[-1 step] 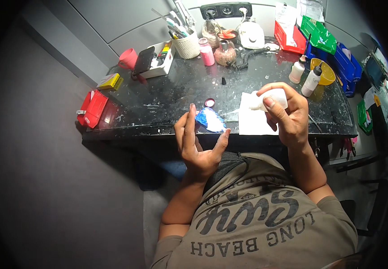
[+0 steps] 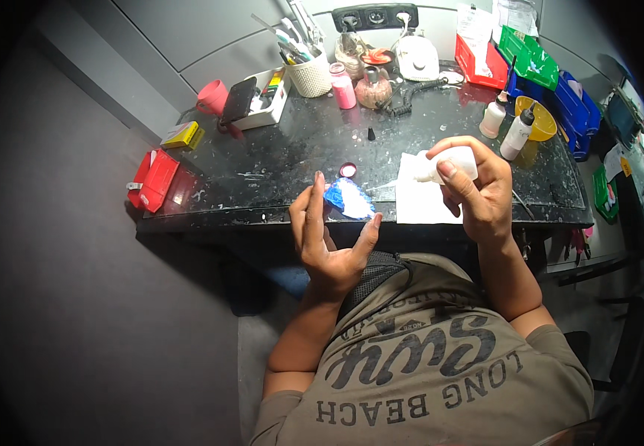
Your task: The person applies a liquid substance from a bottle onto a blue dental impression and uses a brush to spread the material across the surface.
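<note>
My left hand (image 2: 331, 256) is raised at the table's front edge, thumb and fingertips closed on the rims of a small blue and white piece (image 2: 350, 198). The piece has a bright white face and a rough blue border; its exact kind is unclear. In my right hand (image 2: 490, 195) is a small white squeeze bottle (image 2: 461, 160), tipped sideways between thumb and fingers. Its thin pale nozzle (image 2: 389, 184) points left and ends close to the piece; I cannot tell whether it touches. Beneath the bottle lies a white paper sheet (image 2: 417, 207). A small round pink-rimmed lid (image 2: 348, 170) rests behind the piece.
Standing on the dark, stained table (image 2: 262, 167) are a pink jar (image 2: 342, 88), a white tool cup (image 2: 308, 76) and two dropper bottles (image 2: 516, 134) by a yellow bowl (image 2: 544, 119). Red (image 2: 154, 181), green (image 2: 531, 58) and blue (image 2: 576, 111) bins sit toward the sides. A black cap (image 2: 371, 134) lies mid-table.
</note>
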Tool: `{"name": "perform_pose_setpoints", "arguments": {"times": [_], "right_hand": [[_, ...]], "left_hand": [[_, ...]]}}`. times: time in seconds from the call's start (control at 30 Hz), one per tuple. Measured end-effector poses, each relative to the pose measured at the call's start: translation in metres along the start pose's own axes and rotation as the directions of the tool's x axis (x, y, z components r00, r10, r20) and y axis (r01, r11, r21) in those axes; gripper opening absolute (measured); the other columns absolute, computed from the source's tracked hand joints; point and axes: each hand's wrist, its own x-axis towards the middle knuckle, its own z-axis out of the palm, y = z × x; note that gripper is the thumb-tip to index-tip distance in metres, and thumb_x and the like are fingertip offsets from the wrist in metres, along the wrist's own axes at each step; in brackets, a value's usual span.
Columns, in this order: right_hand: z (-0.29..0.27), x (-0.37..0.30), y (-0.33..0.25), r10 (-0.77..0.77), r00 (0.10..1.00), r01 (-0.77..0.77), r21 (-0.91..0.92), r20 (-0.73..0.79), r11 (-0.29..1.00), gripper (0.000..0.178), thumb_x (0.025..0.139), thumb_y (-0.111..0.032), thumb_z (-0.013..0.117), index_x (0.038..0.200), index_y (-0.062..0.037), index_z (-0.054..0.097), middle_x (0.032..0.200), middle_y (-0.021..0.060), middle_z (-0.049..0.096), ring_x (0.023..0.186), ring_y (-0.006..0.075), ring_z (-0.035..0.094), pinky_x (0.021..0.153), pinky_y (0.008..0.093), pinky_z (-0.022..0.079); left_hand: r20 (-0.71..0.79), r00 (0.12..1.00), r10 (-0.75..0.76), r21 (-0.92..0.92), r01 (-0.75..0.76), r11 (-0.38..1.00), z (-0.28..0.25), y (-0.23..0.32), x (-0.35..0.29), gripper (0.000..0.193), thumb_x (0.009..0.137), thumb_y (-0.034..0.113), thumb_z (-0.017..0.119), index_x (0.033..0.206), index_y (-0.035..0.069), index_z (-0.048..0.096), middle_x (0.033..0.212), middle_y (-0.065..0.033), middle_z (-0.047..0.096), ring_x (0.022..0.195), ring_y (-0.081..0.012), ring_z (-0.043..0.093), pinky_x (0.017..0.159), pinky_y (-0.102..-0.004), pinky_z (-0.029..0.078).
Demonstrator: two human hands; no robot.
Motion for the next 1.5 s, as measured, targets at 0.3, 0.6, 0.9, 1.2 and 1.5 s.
{"name": "perform_pose_setpoints", "arguments": {"times": [0.3, 0.6, 0.9, 1.2, 1.5], "right_hand": [[-0.0073, 0.0019, 0.0017, -0.001, 1.0, 0.001, -0.02, -0.02, 1.0, 0.015, 0.099, -0.012, 0.066, 0.106, 0.0008, 0.067, 0.067, -0.0066, 0.054, 0.056, -0.0015, 0.042, 0.049, 0.0178, 0.026], [-0.0058, 0.0011, -0.0005, -0.02, 0.999, 0.019, -0.046, -0.026, 0.999, 0.015, 0.099, -0.011, 0.066, 0.106, 0.0017, 0.066, 0.068, -0.007, 0.053, 0.057, -0.0012, 0.041, 0.05, 0.0186, 0.026], [-0.0034, -0.0001, -0.0025, -0.004, 1.0, 0.004, -0.006, -0.013, 1.0, 0.015, 0.098, -0.009, 0.065, 0.107, 0.0025, 0.066, 0.067, -0.0073, 0.052, 0.057, -0.0014, 0.04, 0.05, 0.0189, 0.025], [-0.0009, -0.0036, -0.0034, 0.019, 1.0, -0.019, -0.013, 0.025, 1.0, 0.014, 0.098, -0.009, 0.066, 0.106, 0.0021, 0.067, 0.069, -0.0059, 0.055, 0.059, -0.0008, 0.043, 0.052, 0.0185, 0.028], [-0.0006, -0.0069, -0.0004, 0.05, 0.997, -0.049, -0.01, 0.053, 0.999, 0.013, 0.098, -0.009, 0.066, 0.106, 0.0019, 0.067, 0.078, -0.0038, 0.061, 0.065, -0.0013, 0.048, 0.055, 0.0166, 0.032]], "left_hand": [[0.008, 1.0, 0.002, 0.017, -0.003, 1.0, -0.0008, -0.001, 0.0009, 0.085, 0.074, 0.005, 0.089, 0.146, -0.009, 0.046, 0.127, -0.0172, 0.049, 0.108, -0.0224, 0.057, 0.092, -0.032, 0.052], [0.03, 1.0, 0.009, 0.038, -0.01, 0.999, 0.0003, -0.0016, 0.0002, 0.085, 0.074, 0.006, 0.089, 0.146, -0.009, 0.047, 0.125, -0.0164, 0.05, 0.106, -0.0218, 0.057, 0.091, -0.032, 0.051], [0.024, 1.0, 0.003, 0.009, -0.003, 1.0, 0.0014, -0.002, 0.0006, 0.084, 0.074, 0.006, 0.089, 0.146, -0.009, 0.048, 0.124, -0.0169, 0.051, 0.106, -0.0224, 0.058, 0.091, -0.0323, 0.051], [0.084, 0.996, 0.014, -0.031, -0.011, 0.999, -0.0013, 0.0008, 0.0004, 0.083, 0.078, -0.001, 0.086, 0.147, -0.011, 0.043, 0.134, -0.0166, 0.046, 0.117, -0.0233, 0.058, 0.098, -0.0334, 0.054], [0.079, 0.997, 0.016, -0.024, -0.014, 1.0, -0.0009, 0.0, 0.0002, 0.082, 0.078, -0.003, 0.085, 0.147, -0.011, 0.043, 0.134, -0.0168, 0.046, 0.119, -0.0242, 0.057, 0.1, -0.0342, 0.053]]}}
